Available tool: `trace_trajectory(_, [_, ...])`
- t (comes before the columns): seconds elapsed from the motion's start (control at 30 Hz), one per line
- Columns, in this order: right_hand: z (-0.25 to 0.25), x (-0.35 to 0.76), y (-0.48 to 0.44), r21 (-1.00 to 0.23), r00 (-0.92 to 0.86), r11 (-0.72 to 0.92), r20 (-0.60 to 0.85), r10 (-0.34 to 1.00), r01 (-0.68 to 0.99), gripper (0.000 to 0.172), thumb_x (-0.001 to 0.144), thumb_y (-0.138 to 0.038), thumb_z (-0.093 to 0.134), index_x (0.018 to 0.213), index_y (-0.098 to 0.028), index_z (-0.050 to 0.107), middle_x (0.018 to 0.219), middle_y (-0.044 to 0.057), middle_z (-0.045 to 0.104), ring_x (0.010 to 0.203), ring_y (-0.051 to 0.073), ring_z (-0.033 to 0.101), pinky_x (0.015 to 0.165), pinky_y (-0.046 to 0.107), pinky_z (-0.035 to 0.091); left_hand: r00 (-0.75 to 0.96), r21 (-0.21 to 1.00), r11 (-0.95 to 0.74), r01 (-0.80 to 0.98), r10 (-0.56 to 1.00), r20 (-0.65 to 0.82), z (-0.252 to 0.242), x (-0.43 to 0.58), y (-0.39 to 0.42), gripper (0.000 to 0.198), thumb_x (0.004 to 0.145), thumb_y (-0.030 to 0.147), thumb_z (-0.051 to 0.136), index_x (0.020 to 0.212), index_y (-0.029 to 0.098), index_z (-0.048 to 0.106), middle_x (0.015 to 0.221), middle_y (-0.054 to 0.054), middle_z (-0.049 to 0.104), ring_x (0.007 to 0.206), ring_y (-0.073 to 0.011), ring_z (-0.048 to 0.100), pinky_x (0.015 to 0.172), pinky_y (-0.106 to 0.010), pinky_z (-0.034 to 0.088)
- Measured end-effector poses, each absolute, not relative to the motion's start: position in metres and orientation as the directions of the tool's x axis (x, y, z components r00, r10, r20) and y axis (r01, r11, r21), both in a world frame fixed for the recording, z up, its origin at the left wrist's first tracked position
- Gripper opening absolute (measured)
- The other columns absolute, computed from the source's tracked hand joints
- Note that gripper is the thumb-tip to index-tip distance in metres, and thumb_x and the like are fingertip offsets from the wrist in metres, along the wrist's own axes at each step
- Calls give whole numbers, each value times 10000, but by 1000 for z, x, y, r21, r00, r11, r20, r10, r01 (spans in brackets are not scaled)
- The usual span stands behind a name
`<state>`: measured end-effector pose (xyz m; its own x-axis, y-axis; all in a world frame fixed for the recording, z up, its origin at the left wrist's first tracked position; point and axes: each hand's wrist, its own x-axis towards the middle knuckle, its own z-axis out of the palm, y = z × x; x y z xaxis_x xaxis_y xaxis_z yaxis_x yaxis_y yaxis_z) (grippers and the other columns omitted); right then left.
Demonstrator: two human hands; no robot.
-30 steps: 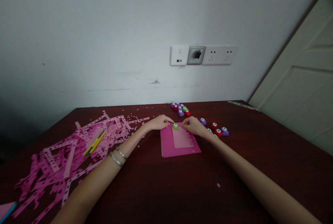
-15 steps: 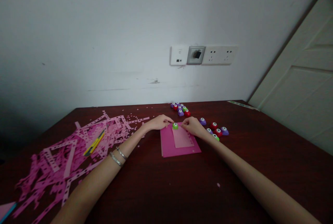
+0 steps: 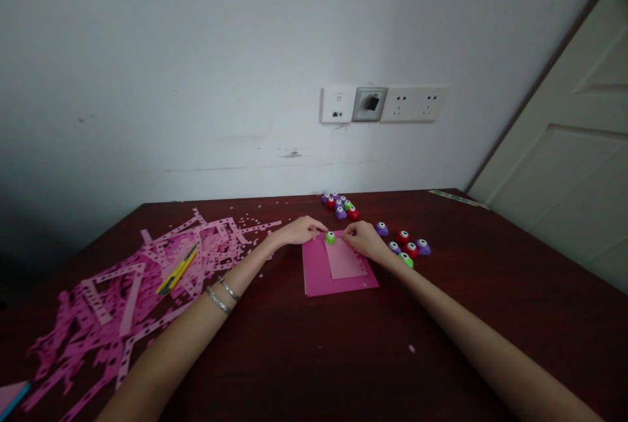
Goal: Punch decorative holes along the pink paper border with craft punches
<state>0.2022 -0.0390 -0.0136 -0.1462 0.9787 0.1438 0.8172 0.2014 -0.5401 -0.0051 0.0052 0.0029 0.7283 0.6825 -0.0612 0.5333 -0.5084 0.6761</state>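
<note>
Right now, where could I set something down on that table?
Right of the nearer toys, the table looks bare. Between the arms, nearer than the sheets, lie only small scraps. Crowded: the left, with cuttings and knife, and around the left hand and right hand.

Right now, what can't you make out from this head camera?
In the head view:
Whether the right hand pinches the light pink sheet: too small.
Middle of the dark pink sheet: under the lighter one.
Blade of the yellow utility knife: too small.
Blue-edged pink item: cut off lower left.

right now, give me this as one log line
left hand beside green eye-topped plastic piece | right hand at pale-pink paper sheet | magenta paper beneath
</note>
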Motion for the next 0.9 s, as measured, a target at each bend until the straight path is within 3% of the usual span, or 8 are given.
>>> trace_trajectory(0.2, [-10,203,-41,-543,-138,208,167,976,813,203,701,-203,487,690,-145,681,660,52,675,629,157,602,565,204,388,675,659,-487,573,737,-41,3,-6,7,422,753,198,430,1147,141,570,697,-19,621,549,-93,433,542,-216,331])
trace_trajectory(0.33, [2,209,-40,-502,-133,228,219,967,834,188,717,-210,500,715,-158,681,727,61,682,689,169,607,601,217,393,570,698,-428,574,821,34,4,-5,9,295,766,305,493,908,96,645,732,-48,620,587,-93,476,560,-215,359])
trace_trajectory(0.4, [10,212,-38,-523,-127,226,218,968,822,171,722,-222,519,718,-154,675,731,59,677,688,165,602,601,217,400,541,722,-368,587,841,-11,7,-3,7,323,763,395,515,779,99,644,645,-31,585,534,-82,456,517,-213,345])
trace_trajectory(0.5, [22,213,-36,-633,-162,173,75,984,754,210,754,-289,529,682,-130,647,626,44,634,552,130,556,507,207,399,523,736,-262,624,840,-144,15,2,1,406,728,506,540,653,115,617,508,13,484,439,-61,384,434,-207,277])
trace_trajectory(0.63, [34,209,-34,-740,-286,73,-166,944,669,335,790,-377,526,582,-121,586,518,21,566,393,68,434,388,187,346,532,750,-179,637,806,-260,26,11,-3,430,666,548,597,586,125,596,484,21,461,435,-55,381,413,-204,239])
trace_trajectory(0.9, [38,203,-23,-801,-451,21,-315,835,598,512,748,-590,523,561,-119,594,507,16,544,388,48,391,358,177,280,526,735,-70,675,744,-412,30,18,1,368,629,467,665,519,134,556,482,16,457,419,-51,334,411,-217,210])
